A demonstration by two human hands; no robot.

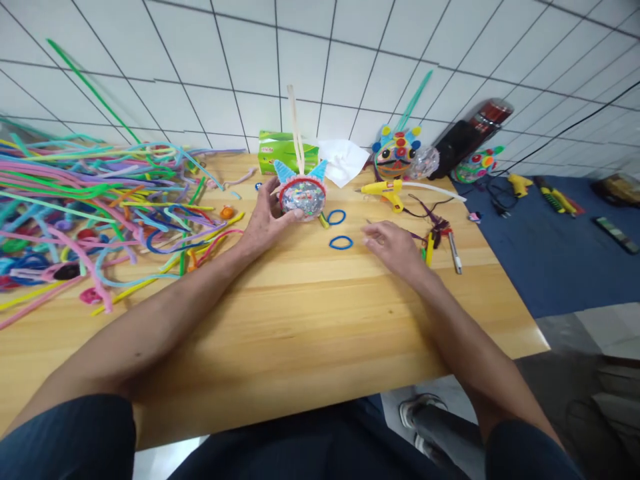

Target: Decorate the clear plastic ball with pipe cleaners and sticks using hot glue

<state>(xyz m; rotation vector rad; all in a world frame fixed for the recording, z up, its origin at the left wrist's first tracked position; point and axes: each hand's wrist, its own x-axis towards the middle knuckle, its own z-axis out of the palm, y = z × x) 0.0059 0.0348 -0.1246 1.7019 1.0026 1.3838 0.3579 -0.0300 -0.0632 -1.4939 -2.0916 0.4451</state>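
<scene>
My left hand is wrapped round the side of a clear ball ornament with glittery filling. A red fuzzy rim, two light-blue pointed ears and a pale ribbon loop top the ball. To its right, two blue pipe-cleaner rings lie flat on the table, one behind the other. My right hand rests just right of the rings with its fingers curled together. A small thin tip shows at the fingertips, too small to name. Behind that hand lies a yellow glue gun, nozzle pointing left.
A tangled heap of coloured pipe cleaners covers the table's left side. Along the tiled wall stand a green tissue pack, a finished face ornament and a dark red flask. A marker pen lies near the right edge.
</scene>
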